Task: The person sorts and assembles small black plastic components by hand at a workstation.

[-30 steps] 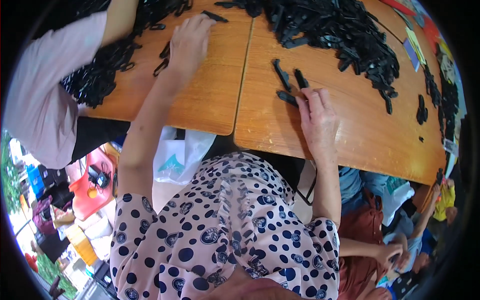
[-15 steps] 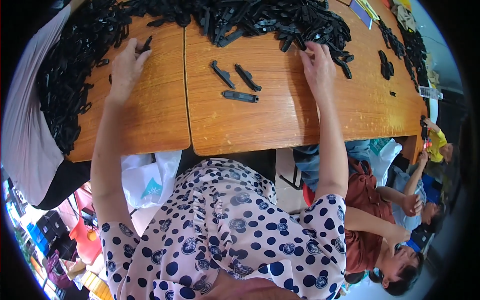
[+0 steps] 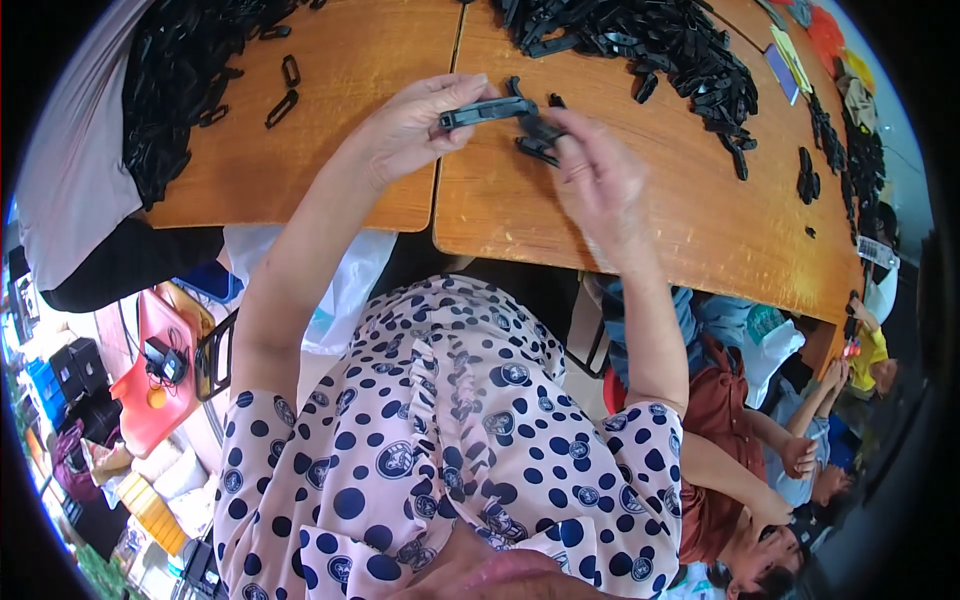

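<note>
My left hand (image 3: 415,125) grips a long, narrow black plastic part (image 3: 475,113) between thumb and fingers, above the seam between two wooden tabletops. Close on its right, my right hand (image 3: 605,185) is closed on a second black plastic part (image 3: 543,128), smeared by motion. The two parts meet or overlap at their ends; I cannot tell whether they are joined. Behind and below them, partly hidden, several more black parts lie on the table, one of them a slim black piece (image 3: 537,151) beside my right fingers.
A large heap of black plastic parts (image 3: 690,60) covers the far right tabletop (image 3: 690,225). Another heap (image 3: 165,90) lines the left side, with loose loop-shaped pieces (image 3: 282,108) beside it. Co-workers sit along the right edge, one in a rust-red top (image 3: 715,455).
Both hands have come together over the table's near middle, the left moving right and the right moving back from the heap. A black part now shows in each. The view has shifted.
</note>
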`<move>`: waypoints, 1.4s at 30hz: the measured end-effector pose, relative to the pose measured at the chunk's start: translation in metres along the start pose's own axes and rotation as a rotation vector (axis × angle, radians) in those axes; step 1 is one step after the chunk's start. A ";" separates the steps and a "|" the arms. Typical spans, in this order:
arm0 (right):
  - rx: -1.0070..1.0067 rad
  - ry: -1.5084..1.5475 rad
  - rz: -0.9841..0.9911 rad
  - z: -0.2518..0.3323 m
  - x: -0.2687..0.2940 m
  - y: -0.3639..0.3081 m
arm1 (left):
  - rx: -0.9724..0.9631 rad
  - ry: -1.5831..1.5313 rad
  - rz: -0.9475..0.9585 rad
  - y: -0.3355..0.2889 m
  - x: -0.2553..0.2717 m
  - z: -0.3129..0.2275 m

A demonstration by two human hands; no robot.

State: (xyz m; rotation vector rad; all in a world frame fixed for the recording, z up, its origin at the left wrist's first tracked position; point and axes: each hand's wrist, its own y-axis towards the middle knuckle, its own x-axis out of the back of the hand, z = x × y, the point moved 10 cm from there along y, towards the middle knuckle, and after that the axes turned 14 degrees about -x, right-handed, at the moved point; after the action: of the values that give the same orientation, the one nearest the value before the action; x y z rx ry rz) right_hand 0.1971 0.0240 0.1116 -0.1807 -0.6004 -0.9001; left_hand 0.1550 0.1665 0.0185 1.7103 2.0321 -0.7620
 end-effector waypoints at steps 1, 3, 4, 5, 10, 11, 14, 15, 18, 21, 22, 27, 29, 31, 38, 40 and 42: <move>0.094 -0.012 -0.019 0.016 -0.007 -0.004 | -0.003 0.058 -0.013 -0.001 -0.001 0.000; 0.188 -0.021 -0.036 0.030 -0.017 -0.010 | 0.002 0.113 0.007 -0.004 -0.003 0.002; 0.182 -0.019 -0.040 0.029 -0.021 -0.011 | 0.006 0.167 0.031 -0.006 -0.004 0.003; 0.177 -0.016 -0.043 0.027 -0.025 -0.013 | -0.009 0.236 0.015 -0.008 -0.001 0.004; 0.136 0.001 -0.099 0.018 -0.037 -0.023 | -0.026 0.405 0.116 -0.018 -0.002 0.003; 0.100 0.009 -0.133 0.014 -0.036 -0.024 | -0.009 0.430 0.072 -0.022 0.000 0.003; -0.104 0.134 -0.153 -0.004 -0.037 -0.028 | -0.196 0.362 -0.077 -0.036 -0.005 0.002; -0.111 0.136 -0.158 -0.005 -0.041 -0.028 | -0.267 0.408 -0.072 -0.043 -0.009 -0.002; -0.060 0.205 -0.255 -0.004 -0.044 -0.033 | -0.506 0.254 -0.209 -0.056 -0.015 0.002; -0.177 0.276 -0.244 -0.017 -0.051 -0.035 | -0.514 0.256 -0.243 -0.057 -0.016 0.006; -0.180 0.277 -0.245 -0.017 -0.050 -0.035 | -0.513 0.264 -0.276 -0.059 -0.016 0.005; -0.057 0.217 -0.271 -0.007 -0.047 -0.035 | -0.451 0.331 -0.308 -0.059 -0.011 0.002; -0.116 0.174 -0.239 -0.002 -0.039 -0.034 | -0.446 0.442 -0.276 -0.061 -0.014 -0.010; -0.209 0.268 -0.053 -0.008 -0.047 -0.034 | -0.431 0.512 -0.208 -0.064 -0.022 -0.020; -0.432 0.515 0.041 -0.031 -0.044 -0.036 | -0.362 0.508 -0.095 -0.045 -0.042 -0.023; -0.441 0.528 0.073 -0.041 -0.036 -0.027 | -0.390 0.521 -0.096 -0.035 -0.044 -0.027; -0.233 0.334 0.158 -0.032 -0.010 -0.007 | -0.318 0.277 -0.181 -0.022 -0.027 -0.026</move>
State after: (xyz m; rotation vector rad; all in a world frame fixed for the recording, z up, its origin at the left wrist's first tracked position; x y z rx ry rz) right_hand 0.1996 0.0139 0.0791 -0.2764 -0.1672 -0.8227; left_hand 0.1403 0.1589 0.0585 1.5309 2.3673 -0.2392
